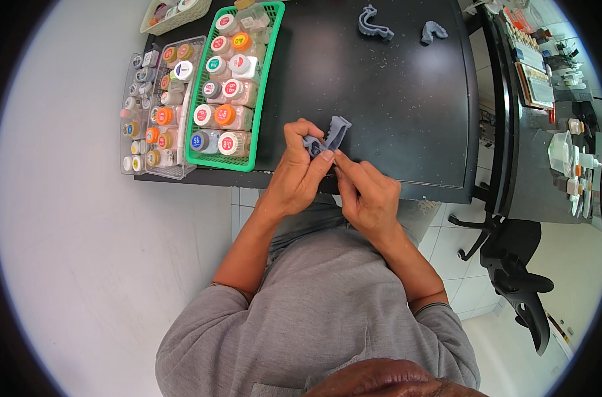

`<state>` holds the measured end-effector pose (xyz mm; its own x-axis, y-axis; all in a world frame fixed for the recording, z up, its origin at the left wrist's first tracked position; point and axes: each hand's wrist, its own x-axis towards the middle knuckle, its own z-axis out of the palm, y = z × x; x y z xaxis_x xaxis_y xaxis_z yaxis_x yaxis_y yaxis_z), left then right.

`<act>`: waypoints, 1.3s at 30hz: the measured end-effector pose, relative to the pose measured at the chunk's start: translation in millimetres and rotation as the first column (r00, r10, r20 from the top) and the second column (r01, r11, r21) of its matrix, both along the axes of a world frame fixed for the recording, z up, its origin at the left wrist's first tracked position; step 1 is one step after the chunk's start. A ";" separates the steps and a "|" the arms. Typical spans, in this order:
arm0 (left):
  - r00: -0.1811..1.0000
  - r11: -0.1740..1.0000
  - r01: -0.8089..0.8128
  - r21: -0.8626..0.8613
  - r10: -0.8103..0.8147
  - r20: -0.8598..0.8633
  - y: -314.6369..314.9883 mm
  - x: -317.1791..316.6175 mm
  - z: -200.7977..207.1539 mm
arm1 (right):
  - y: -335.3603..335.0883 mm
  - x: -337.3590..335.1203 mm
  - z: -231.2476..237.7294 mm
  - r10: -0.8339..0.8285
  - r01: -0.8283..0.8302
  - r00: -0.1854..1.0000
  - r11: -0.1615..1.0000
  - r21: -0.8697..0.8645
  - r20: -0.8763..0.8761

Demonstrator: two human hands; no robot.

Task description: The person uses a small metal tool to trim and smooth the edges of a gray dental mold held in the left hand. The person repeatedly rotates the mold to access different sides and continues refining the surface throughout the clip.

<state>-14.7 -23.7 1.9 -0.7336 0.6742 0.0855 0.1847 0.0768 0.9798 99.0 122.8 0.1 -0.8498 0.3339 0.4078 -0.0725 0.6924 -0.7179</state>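
Note:
A blue-grey dental arch model (338,132) is held just above the near edge of the black table. My left hand (295,169) grips it, with the index finger bent round its left side and the thumb pressed on its near side. My right hand (369,195) is closed, its index fingertip against the model's near edge beside my left thumb. The right thumb and other fingers curl underneath, so part of the grip is hidden. Two more blue-grey pieces lie at the far side, a curved dental arch (375,25) and a smaller dental piece (434,31).
Left of my hands stands a green basket (263,86) of capped powder bottles. Beside it are clear trays (182,169) of smaller bottles, with a cream basket (175,25) behind. Pale specks dot the black table (406,99). To the right are a second cluttered desk (535,159) and a black chair (512,264).

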 end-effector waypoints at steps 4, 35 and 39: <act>1.000 1.000 0.010 -0.016 -0.011 -0.021 -0.2 -0.5 -2.3 | 0.0 2.6 1.1 -0.003 0.003 1.000 1.000 0.007 0.012; 0.991 0.999 -0.039 -0.015 0.040 0.131 -0.1 0.2 -0.1 | 3.1 -0.5 11.9 -0.035 0.035 0.999 0.989 -0.147 0.003; 0.996 0.996 -0.027 -0.080 0.034 0.084 1.5 1.9 5.3 | 3.9 -4.2 9.7 -0.021 0.021 1.000 0.993 -0.115 0.004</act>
<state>-12.8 -22.2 7.2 -0.7562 0.6536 -0.0308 0.0969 0.1585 0.9826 94.7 126.7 9.8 -0.8432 0.3964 0.3632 -0.0566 0.6063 -0.7932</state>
